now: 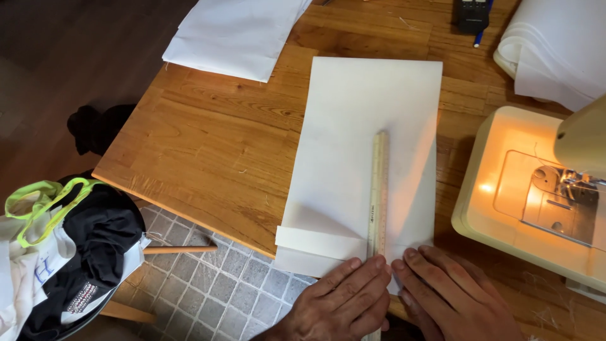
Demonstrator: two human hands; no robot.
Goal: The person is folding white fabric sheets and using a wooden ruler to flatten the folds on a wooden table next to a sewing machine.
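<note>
Low in the middle of the frame, the left hand [344, 303] lies flat, fingers together, pressing the near end of a wooden ruler [378, 192] onto a white fabric piece [353, 139]. The right hand [451, 297] rests flat beside it on the fabric's folded lower corner, gripping nothing. The ruler runs up the frame along the crease. Firm, even pressure from both palms probably keeps ruler and fold from slipping on the wooden table [208, 145].

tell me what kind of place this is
Probably a home sewing corner. A sewing machine with its lamp on sits on a wooden table, white fabric lies under a ruler held by the left hand and right hand, and clothes are piled nearby.
</note>
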